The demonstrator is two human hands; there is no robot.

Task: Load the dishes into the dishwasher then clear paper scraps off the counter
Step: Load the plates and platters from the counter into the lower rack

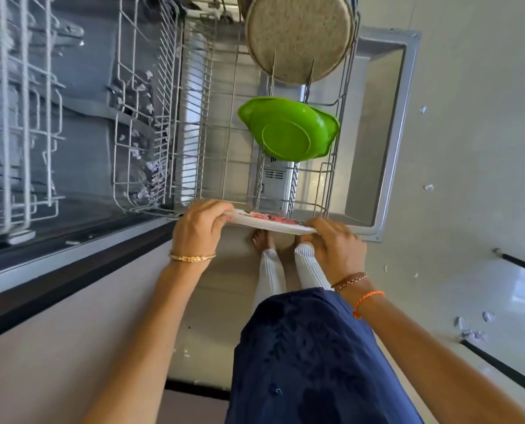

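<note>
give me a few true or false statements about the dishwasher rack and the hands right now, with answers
1. Both hands hold the plate. True: the left hand and right hand grip opposite edges.
2. The green bowl lies on the floor. False: it stands in the rack.
3. The rack holds no dishes. False: the bowl and a grey dish stand in it.
4. Paper scraps lie on the floor to the right. True.
</note>
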